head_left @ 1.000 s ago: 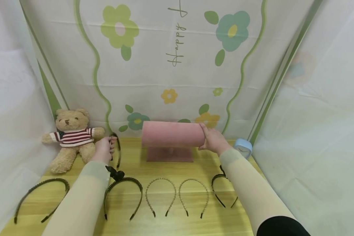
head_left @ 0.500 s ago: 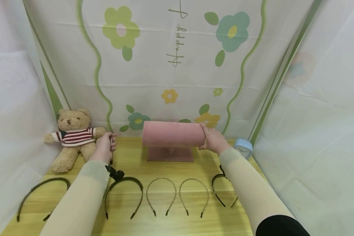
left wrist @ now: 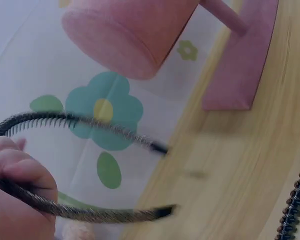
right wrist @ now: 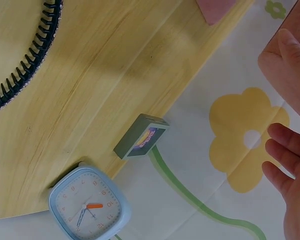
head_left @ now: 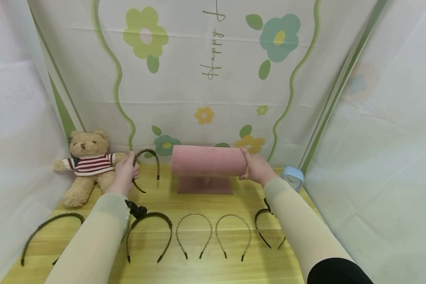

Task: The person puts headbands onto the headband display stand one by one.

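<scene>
Left hand: A person's left hand is gripping a dark, toothed headband, the fingers curling around one leg of the hoop.
Raised headband: It is hanging above the wooden table, between the teddy bear and the pink stand, its arch pointing up and both black tips pointing down.
Right hand: The right hand is touching the right end of the stand's pink roll; in the right wrist view the thumb is resting against it, while three fingers are extending, slightly spread.
Pink stand: The roll is lying level above its flat pink base.
Front row: A dark headband, a bow-topped headband, two slim beaded headbands and a second bow-topped band, partly hidden by the right sleeve, are lying across the table.
Teddy bear: The bear, wearing a striped sweater, is sitting just beside the left hand; whether they are touching is unclear.
Right side: A blue clock is standing near a small dark box.
Backdrop: A flower-printed cloth is hanging behind.
</scene>
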Tool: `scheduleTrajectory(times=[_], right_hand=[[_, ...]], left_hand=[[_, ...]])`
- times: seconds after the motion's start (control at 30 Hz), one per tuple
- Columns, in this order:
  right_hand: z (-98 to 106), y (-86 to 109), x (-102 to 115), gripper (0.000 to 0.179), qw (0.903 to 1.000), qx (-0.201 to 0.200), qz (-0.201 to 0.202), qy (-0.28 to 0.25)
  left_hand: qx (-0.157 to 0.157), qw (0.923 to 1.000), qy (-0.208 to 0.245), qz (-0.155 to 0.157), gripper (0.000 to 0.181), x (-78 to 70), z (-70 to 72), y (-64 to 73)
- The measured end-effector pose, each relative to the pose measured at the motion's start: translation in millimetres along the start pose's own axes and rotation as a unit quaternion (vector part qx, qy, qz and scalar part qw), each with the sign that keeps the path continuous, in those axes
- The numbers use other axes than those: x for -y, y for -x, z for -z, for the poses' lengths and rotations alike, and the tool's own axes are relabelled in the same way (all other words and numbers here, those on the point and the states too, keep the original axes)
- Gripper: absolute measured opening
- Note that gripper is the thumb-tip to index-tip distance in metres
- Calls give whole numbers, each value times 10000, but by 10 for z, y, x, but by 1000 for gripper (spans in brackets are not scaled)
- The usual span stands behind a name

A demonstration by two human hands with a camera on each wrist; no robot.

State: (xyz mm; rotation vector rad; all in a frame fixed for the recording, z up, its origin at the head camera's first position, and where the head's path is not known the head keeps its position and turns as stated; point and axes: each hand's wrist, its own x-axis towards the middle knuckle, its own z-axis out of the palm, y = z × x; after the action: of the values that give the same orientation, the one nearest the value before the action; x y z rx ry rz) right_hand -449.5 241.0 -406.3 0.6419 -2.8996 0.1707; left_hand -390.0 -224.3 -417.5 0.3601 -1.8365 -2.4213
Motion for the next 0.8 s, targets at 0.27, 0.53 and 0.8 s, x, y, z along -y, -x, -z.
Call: scheduleTrajectory(times=[0.27,0.53,0.8], right_hand=[[-11,-9,-34,127,10000,-6,1,4],[-63,-18,-66,127,10000,-43,51,-11],[-64,-24,-65,127,9999,-81,81,26]], left_hand=[[847,9923,-864,-257,58,-75,-121,58],[580,9860,-1560,74,50,-97,-128,105],[206,9883,-1513,-2,42,-125,-178,110]])
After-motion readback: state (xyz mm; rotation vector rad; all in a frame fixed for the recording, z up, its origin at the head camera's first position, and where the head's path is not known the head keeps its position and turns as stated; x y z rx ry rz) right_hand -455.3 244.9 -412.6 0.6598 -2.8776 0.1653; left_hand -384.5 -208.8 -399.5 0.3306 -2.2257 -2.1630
